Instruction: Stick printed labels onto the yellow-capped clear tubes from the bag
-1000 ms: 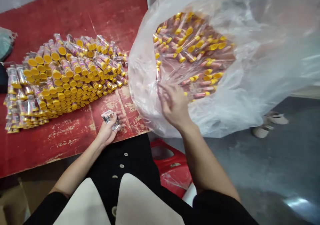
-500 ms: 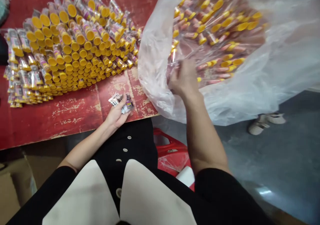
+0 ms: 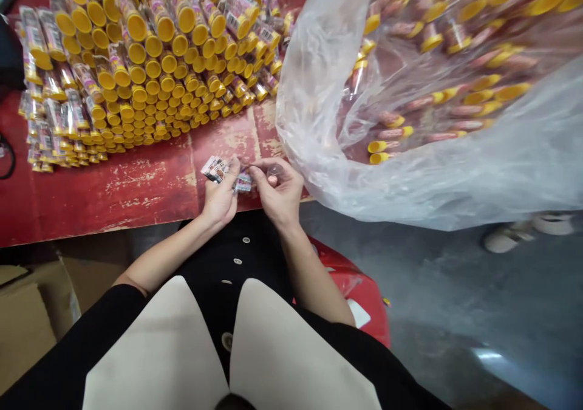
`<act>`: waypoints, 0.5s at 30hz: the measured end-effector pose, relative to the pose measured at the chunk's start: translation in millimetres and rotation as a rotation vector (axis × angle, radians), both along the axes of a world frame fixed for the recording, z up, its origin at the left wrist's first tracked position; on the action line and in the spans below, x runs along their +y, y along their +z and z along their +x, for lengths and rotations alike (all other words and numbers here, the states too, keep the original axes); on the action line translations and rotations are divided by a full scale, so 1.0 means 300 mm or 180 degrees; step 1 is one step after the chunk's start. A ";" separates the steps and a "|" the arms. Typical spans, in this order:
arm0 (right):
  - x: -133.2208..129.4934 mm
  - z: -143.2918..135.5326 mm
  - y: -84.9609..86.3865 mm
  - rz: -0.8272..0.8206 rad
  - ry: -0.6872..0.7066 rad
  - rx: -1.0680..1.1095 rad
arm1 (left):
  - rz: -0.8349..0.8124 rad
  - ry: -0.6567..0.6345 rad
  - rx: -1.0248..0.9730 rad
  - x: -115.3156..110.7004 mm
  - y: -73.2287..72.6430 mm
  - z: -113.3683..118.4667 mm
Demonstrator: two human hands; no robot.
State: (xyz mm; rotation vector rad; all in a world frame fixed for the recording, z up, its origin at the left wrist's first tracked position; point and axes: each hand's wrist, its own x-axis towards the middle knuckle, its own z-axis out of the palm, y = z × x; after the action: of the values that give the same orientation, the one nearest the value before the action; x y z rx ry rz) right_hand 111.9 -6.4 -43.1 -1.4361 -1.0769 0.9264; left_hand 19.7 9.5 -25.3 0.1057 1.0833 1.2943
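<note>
My left hand [image 3: 220,200] is closed around a small stack of printed labels [image 3: 213,168], thumb on top, just over the table's front edge. Beside it, my right hand [image 3: 281,197] curls around a small clear tube [image 3: 275,170] with something pink showing at its end. The thumb and forefinger of that hand pinch together at the right side of the labels; whether they grip one is too small to tell. Right of my hands stands a large translucent plastic bag [image 3: 310,124], its mouth wide, holding many yellow-capped tubes [image 3: 392,133] with pink contents.
A big pile of labelled, yellow-capped tubes [image 3: 150,82] is stacked on the worn red table [image 3: 136,197] at the left. Below the table are a red plastic stool [image 3: 364,288] and cardboard [image 3: 27,325]. Someone's shoes [image 3: 510,237] are on the floor at right.
My right hand has come out of the plastic bag and moved left to the labels, bringing a clear tube. My left hand still holds the labels. The view has shifted.
</note>
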 end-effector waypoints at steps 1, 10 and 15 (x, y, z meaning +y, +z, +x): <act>-0.001 -0.007 0.003 0.0008 -0.0062 -0.0017 | 0.0010 0.0132 0.0084 0.002 -0.004 0.003; -0.002 0.025 -0.028 -0.0051 0.0319 -0.0054 | -0.0208 0.0405 0.0250 0.039 -0.040 -0.014; -0.061 0.084 0.030 0.0362 0.0637 -0.1033 | -0.0166 0.0253 0.0080 0.042 -0.034 -0.033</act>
State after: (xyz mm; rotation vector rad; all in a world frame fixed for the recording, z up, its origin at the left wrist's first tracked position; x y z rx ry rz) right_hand 137.1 -24.7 -34.1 -1.4328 -1.5126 0.7711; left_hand 9.8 22.0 -35.6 0.0402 1.1517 1.3378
